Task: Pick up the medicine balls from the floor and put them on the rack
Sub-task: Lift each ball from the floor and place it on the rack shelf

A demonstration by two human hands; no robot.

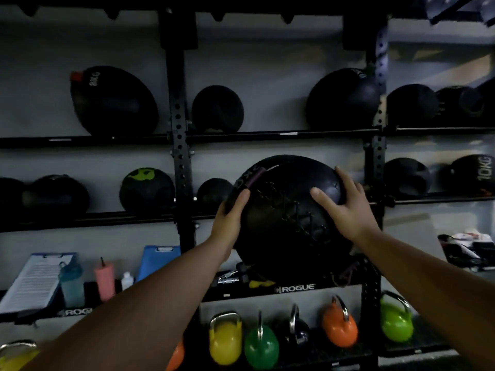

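Observation:
A large black medicine ball (284, 218) with laced stitching and a purple stripe is held up in front of the black wall rack (182, 162), at the height of its middle shelf. My left hand (230, 223) grips the ball's left side. My right hand (345, 207) presses on its upper right, fingers spread. Other black medicine balls rest on the rack: a big one (112, 100) and a small one (217, 108) on the upper shelf, one with a green mark (146, 189) on the middle shelf. The shelf bar behind the held ball is hidden.
Coloured kettlebells (261, 344) line the bottom shelf. A clipboard (34, 279), bottles and a pink cup (105, 281) stand on the lower left shelf. More balls, one marked 10KG (474, 175), fill the right bays. The room is dim.

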